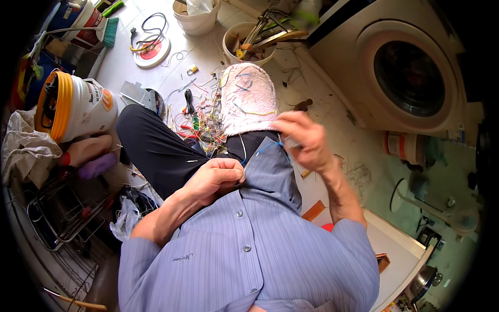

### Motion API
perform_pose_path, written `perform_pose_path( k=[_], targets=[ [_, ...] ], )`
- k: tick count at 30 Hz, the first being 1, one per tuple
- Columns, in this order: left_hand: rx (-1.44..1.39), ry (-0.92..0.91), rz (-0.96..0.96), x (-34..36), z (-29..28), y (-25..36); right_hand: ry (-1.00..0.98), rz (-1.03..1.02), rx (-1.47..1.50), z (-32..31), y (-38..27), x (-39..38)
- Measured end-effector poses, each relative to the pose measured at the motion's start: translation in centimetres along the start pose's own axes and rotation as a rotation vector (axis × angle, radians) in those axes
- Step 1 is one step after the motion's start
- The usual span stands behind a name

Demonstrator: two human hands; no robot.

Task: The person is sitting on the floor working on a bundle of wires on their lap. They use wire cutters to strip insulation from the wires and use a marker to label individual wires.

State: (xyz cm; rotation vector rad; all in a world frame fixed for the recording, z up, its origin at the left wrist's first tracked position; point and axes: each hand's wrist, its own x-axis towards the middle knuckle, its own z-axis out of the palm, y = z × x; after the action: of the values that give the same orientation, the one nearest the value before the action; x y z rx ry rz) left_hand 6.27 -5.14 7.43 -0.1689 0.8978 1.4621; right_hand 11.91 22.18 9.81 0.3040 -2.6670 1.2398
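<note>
My left hand [221,174] is closed in front of my shirt, thumb and forefinger pressed together beside a thin white wire [243,148]. What lies in that pinch is too small to make out. My right hand [304,136] is raised over my right thigh, its curled fingers smeared by motion. Just below its fingertips a blue wire [270,147] lies across the grey cloth [273,169] on my thigh. Beyond both hands is a pink fluffy rounded pad [248,96] with several loose wire pieces on it.
A tangle of coloured wires [205,122] covers the floor left of the pad. Farther off stand a bucket of scraps [228,44] and a white tub [196,21]. A washing machine [343,78] is at the right; a white bucket with a yellow rim [91,112] lies left.
</note>
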Motion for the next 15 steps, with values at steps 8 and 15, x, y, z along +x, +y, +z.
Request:
perform_pose_path(
  k=[8, 15],
  targets=[
    [0.005, 0.013, 0.022, -0.2, -0.2, -0.1, -0.325, -0.019, 0.239, 4.0, 1.2, -0.2],
    [-0.018, -0.013, 0.02, -0.4, -0.2, 0.3, -0.334, -0.035, 0.141, 4.6, 0.8, -0.7]
  ],
)
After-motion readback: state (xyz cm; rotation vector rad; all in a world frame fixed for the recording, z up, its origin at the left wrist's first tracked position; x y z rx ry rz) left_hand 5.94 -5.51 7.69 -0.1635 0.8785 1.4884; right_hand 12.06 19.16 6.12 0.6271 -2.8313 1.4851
